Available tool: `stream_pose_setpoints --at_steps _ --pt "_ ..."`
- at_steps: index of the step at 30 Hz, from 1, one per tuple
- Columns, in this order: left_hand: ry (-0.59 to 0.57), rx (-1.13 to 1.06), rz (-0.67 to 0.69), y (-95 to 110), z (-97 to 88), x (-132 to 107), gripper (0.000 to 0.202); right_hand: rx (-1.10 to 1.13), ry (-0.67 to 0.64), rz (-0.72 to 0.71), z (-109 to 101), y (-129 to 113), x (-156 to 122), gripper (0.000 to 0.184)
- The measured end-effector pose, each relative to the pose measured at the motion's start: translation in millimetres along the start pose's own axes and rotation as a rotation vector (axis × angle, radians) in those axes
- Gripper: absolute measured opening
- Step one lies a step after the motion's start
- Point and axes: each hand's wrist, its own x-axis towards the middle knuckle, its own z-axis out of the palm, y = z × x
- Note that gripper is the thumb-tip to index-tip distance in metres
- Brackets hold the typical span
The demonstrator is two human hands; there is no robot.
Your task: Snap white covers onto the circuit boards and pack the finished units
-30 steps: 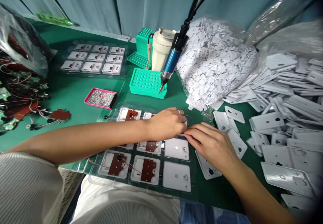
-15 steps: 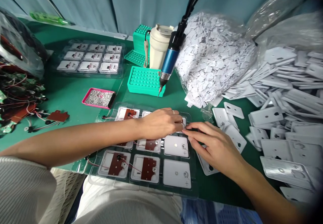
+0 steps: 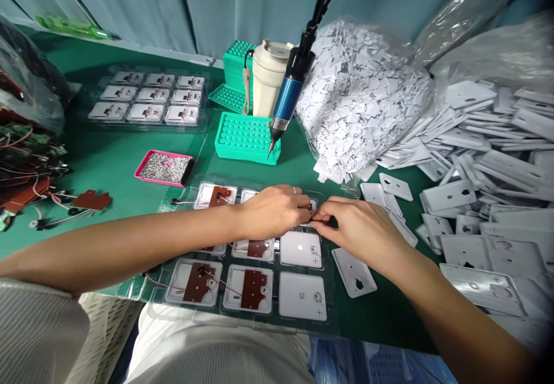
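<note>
My left hand [image 3: 270, 212] and my right hand [image 3: 359, 228] meet over the upper right cell of a clear plastic tray [image 3: 255, 327]. Their fingertips converge on a small brown-and-white part [image 3: 311, 206], mostly hidden by my fingers. I cannot tell whether they grip it. The tray holds white plates; one plain plate [image 3: 301, 249] lies just below my fingers, and another plate [image 3: 199, 283] carries a brown pad with thin red wires. My left forearm covers the tray's middle row.
A blue electric screwdriver [image 3: 283, 107] hangs above a teal block [image 3: 246, 139]. Nearby are a pink screw tray [image 3: 163, 168], a cream flask [image 3: 266, 81], and a bag of white pieces [image 3: 359, 98]. White plates [image 3: 354, 273] lie heaped right; wired boards [image 3: 26, 165] lie left.
My right hand has moved up and left, closing on my left hand's fingertips. The whole scene has shifted slightly left in view, and a loose white plate below my right hand now shows fully.
</note>
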Motion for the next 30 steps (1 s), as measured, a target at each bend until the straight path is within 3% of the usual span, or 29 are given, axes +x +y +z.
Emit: stream_pose_setpoints --at_steps 10,15,21,30 --pt "-0.037 -0.039 -0.018 -0.2 -2.6 0.7 0.018 0.288 -0.111 0.090 5.2 11.5 8.9 0.014" --pt "-0.003 -0.069 -0.032 -0.6 -1.4 -1.1 0.018 0.395 -0.173 0.109 6.7 16.5 13.0 0.017" --pt "0.029 -0.075 -0.033 -1.0 0.9 -3.1 0.019 0.363 -0.111 0.156 5.0 10.4 7.9 0.018" --pt "0.029 -0.070 -0.042 -0.4 2.3 -2.5 0.018 0.303 -0.075 0.103 4.1 6.2 7.6 0.011"
